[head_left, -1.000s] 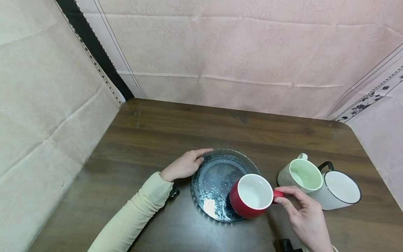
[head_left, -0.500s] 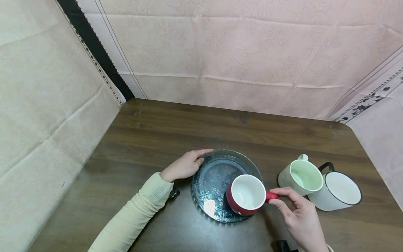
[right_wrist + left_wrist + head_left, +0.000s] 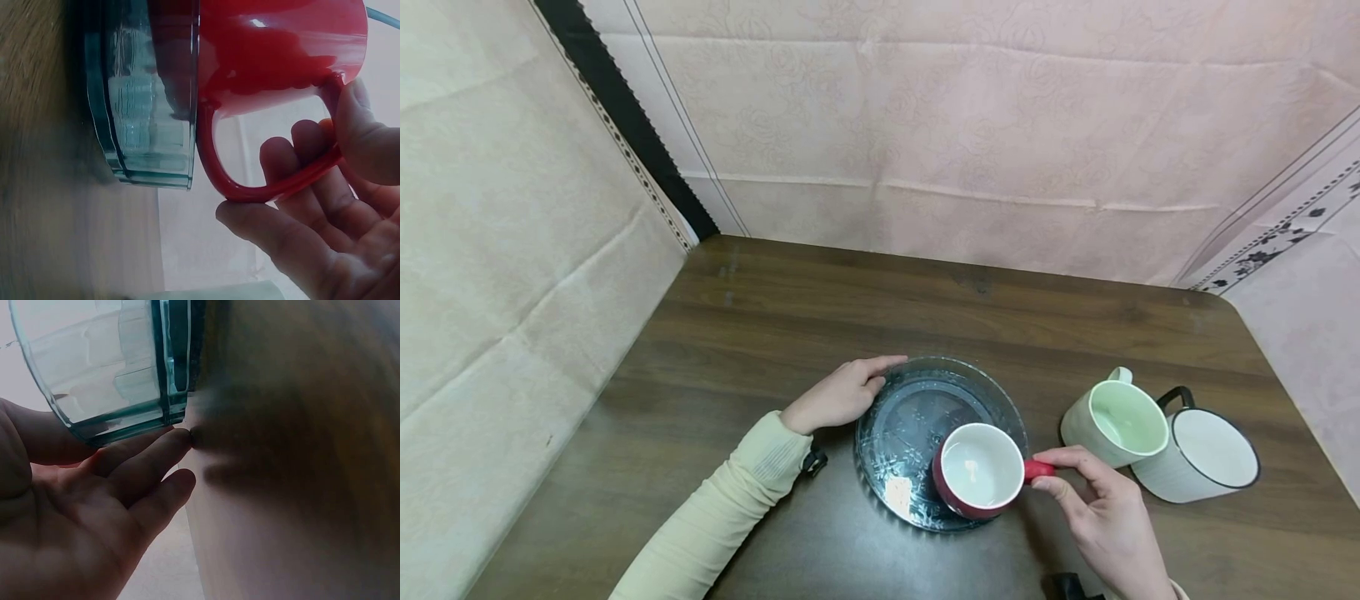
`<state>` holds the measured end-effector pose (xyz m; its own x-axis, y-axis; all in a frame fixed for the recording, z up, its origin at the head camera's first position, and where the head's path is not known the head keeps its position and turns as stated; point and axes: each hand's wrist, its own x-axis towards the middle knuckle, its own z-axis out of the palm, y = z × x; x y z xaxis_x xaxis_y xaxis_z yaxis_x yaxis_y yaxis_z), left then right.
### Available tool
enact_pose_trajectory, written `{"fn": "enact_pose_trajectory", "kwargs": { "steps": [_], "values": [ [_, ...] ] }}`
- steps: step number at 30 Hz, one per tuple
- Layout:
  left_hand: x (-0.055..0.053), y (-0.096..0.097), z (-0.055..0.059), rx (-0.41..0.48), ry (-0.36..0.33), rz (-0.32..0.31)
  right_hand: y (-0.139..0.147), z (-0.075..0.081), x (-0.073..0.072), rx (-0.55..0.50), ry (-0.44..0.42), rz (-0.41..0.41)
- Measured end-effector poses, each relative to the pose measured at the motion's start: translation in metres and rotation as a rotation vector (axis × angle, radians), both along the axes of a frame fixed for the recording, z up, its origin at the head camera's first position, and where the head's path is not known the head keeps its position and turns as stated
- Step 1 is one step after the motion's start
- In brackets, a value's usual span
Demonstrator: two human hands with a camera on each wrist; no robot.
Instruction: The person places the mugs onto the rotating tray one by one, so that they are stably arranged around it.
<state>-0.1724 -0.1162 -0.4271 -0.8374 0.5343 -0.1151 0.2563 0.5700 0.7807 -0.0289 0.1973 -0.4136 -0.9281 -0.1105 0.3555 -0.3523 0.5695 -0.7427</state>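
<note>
Overlying the glass dish [image 3: 910, 421] touched by the outstretched left hand [image 3: 835, 396], the red cup [image 3: 979, 468] is pinched at its rightward handle [image 3: 1038, 470] by the right hand [image 3: 1101, 508].

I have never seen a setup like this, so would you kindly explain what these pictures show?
There is no robot here: these are a person's own two hands. The wide picture comes from a camera worn on the head, looking forward and down; the close-ups come from cameras on each wrist. On the wooden table is a clear glass dish, with a pale green mug and a white mug with a dark rim to its right. The left hand touches the dish's edge. The right hand holds a red mug by its handle, its lower part inside the dish; I cannot tell whether it touches the bottom.
</note>
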Motion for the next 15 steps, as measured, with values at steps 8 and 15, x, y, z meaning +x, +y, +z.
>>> {"fn": "enact_pose_trajectory", "kwargs": {
  "steps": [8,15],
  "values": [
    [0.0000,0.0002,0.0008,0.001,0.006,-0.002,-0.0028,-0.0045,-0.0024,-0.047,0.098,0.070],
    [0.0000,0.0008,-0.0001,-0.004,0.005,0.003,-0.0078,-0.0087,-0.0061,-0.111,0.145,0.155]
  ]
}}
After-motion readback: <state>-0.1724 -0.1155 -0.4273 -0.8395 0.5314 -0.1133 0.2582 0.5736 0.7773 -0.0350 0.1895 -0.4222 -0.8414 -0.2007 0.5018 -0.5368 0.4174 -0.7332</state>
